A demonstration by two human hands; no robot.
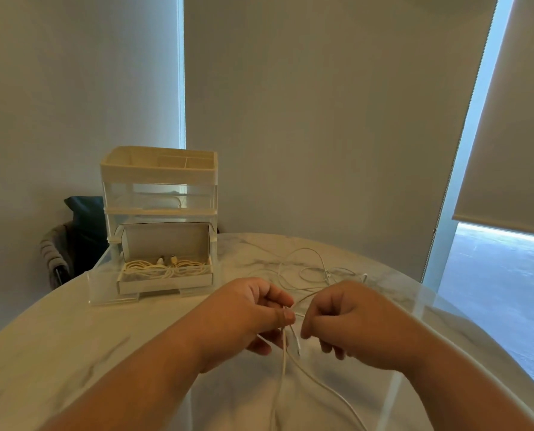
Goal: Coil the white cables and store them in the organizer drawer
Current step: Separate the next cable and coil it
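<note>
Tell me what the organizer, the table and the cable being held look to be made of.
Organizer: seems plastic, an opaque cream frame with clear, glossy walls you can see through.
Table: marble or a marble-look top, pale with grey veins and a soft sheen; which one I cannot tell.
Cable: white and flexible, probably a soft plastic sheath, since it hangs in loose curves.

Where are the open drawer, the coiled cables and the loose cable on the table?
open drawer (104, 283): head view, clear left side.
coiled cables (166, 269): head view, middle of the coils.
loose cable (326, 273): head view, its tangled middle.
</note>
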